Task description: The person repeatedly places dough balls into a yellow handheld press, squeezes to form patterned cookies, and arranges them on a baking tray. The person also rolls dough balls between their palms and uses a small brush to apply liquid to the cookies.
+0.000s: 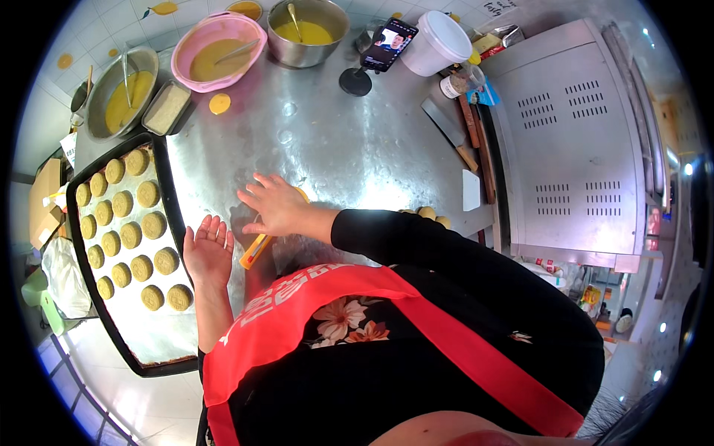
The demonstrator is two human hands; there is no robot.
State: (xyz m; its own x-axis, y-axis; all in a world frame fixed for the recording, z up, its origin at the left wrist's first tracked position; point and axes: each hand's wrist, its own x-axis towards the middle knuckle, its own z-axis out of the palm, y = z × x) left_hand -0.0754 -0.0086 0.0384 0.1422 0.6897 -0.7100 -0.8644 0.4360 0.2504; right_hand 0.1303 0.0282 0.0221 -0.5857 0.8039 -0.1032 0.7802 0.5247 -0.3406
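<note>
My left hand point(209, 248) is turned palm up beside the right rim of a black baking tray point(175, 206), holding nothing. Rows of round pastries point(131, 235) with stamped tops lie on the tray's pale lining. My right hand point(276, 207) reaches in from the right, fingers spread. Beneath it is a long yellow-orange tool point(256, 251), its middle hidden by the hand; I cannot tell whether they touch. Several small dough balls point(427, 212) show past my black right sleeve on the steel worktop point(329, 139).
Along the back stand a steel bowl point(150, 61) of yellow liquid, a pink basin point(187, 42), a steel pot point(304, 54), a phone on a stand point(355, 82) and a white bucket point(438, 44). A cleaver point(444, 122) and white scraper point(471, 189) lie near the metal cabinet point(569, 150).
</note>
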